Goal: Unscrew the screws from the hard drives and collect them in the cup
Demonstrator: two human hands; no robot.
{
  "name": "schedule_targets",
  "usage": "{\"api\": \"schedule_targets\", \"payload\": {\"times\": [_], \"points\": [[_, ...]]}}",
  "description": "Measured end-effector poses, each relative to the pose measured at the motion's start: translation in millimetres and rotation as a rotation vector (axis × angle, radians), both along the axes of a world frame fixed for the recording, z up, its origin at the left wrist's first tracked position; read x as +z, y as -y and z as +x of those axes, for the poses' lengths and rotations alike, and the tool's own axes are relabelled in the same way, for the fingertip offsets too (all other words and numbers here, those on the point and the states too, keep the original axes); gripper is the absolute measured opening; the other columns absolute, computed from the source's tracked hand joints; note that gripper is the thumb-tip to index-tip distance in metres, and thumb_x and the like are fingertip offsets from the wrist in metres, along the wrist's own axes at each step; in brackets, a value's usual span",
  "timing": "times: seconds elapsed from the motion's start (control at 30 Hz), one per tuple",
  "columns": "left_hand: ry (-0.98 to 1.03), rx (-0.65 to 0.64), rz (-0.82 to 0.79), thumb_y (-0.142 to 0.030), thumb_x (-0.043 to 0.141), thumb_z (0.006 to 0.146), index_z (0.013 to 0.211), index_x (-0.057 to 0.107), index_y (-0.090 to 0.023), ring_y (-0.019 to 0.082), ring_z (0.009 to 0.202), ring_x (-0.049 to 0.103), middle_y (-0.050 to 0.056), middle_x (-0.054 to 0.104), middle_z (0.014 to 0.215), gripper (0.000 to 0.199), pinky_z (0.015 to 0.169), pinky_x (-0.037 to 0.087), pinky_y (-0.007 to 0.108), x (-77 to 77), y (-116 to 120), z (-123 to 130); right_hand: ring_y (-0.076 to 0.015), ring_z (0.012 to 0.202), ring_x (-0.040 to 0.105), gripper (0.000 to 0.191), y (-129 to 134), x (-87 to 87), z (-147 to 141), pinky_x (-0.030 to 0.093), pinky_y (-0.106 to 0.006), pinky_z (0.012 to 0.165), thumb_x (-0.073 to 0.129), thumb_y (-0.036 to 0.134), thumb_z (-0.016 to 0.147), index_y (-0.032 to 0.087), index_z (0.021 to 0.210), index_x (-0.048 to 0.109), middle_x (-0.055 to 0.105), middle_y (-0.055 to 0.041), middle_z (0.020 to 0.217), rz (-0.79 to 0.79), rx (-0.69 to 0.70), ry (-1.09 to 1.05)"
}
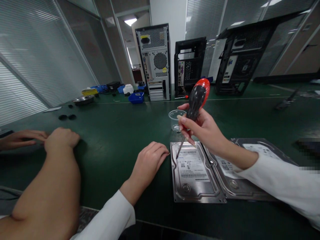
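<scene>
My right hand (200,125) grips a screwdriver (195,100) with a black and red handle, held tilted. Its shaft slants down to the labelled face of a silver hard drive (192,190), the tip near the left part of the label. Beside the drive's left edge, my left hand (151,156) rests with fingers bent and pressed together; what they may pinch is too small to make out. A clear plastic cup (176,125) stands just behind the drive. To the right, more hard drives (240,188) lie partly under my right forearm.
Another person's arms (60,166) rest on the green table (112,123) at left. Computer cases (156,63) stand along the back, with a small red-handled screwdriver (183,97) before them. A blue tray (136,97), a metal bowl (83,100) and dark tools (286,101) lie farther out.
</scene>
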State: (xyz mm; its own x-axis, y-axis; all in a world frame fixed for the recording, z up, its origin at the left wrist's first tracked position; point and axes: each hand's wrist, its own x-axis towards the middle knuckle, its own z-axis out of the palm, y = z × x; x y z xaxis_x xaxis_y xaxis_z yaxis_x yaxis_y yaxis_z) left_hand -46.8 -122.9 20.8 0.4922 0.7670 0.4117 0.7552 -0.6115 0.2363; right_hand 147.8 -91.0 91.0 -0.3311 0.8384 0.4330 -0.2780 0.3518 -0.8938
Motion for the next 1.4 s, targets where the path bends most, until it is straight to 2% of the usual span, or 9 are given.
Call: {"api": "schedule_targets", "payload": {"times": [0.33,0.67,0.87,0.97,1.17,1.4], "points": [[-0.015,0.011,-0.02,-0.015,0.053,0.094,0.094,0.061,-0.017,0.016,0.091,0.054,0.0,0.06,0.096,0.008,0.082,0.047,0.032,1.0,-0.6,1.0,-0.0045,0.041,0.049,0.049,-0.6,0.4,-0.6,0.038,-0.013,0.032,0.075,0.04,0.082,0.016,0.112,0.045,0.057,0.0069,0.064,-0.004,-0.012,0.001],[0.001,0.007,0.058,-0.015,0.054,0.094,0.092,0.062,-0.016,0.016,0.09,0.055,0.001,0.061,0.095,0.008,0.081,0.046,0.03,0.8,1.0,-2.0,-0.0046,0.043,0.049,0.046,-0.2,0.6,0.4,0.037,-0.015,0.034,0.073,0.04,0.084,0.018,0.113,0.045,0.057,0.0067,0.067,0.01,-0.017,0.021],[-0.009,0.085,-0.047,-0.014,0.055,0.094,0.105,0.064,-0.017,0.018,0.102,0.054,0.002,0.061,0.109,0.015,0.091,0.047,0.035,2.3,-4.0,4.1,-0.004,0.04,0.049,0.045,-0.5,0.8,1.0,0.036,-0.015,0.034,0.073,0.04,0.083,0.018,0.111,0.045,0.057,0.0072,0.065,0.02,-0.02,0.019],[-0.058,0.078,-0.091,-0.017,0.051,0.096,0.107,0.065,-0.018,0.018,0.103,0.054,0.002,0.061,0.11,0.018,0.09,0.046,0.035,3.3,-6.5,7.1,-0.0036,0.04,0.048,0.042,-0.3,0.7,0.8,0.035,-0.015,0.034,0.072,0.038,0.085,0.018,0.111,0.046,0.057,0.0075,0.065,0.016,-0.039,0.024],[-0.11,0.03,0.057,-0.017,0.056,0.094,0.1,0.067,-0.02,0.016,0.093,0.054,-0.001,0.063,0.101,0.013,0.077,0.04,0.033,2.1,-6.3,6.2,-0.0042,0.041,0.048,0.043,-0.3,-0.3,0.1,0.036,-0.015,0.033,0.073,0.038,0.084,0.018,0.111,0.046,0.056,0.0073,0.064,0.014,-0.052,0.016],[-0.162,0.015,0.139,-0.014,0.058,0.093,0.099,0.065,-0.019,0.015,0.09,0.053,-0.002,0.062,0.1,0.011,0.075,0.036,0.032,1.5,-5.4,3.9,-0.0044,0.041,0.048,0.042,-1.6,-0.7,0.9,0.035,-0.015,0.033,0.072,0.036,0.084,0.018,0.111,0.046,0.057,0.0074,0.064,0.008,-0.044,0.013]]}}
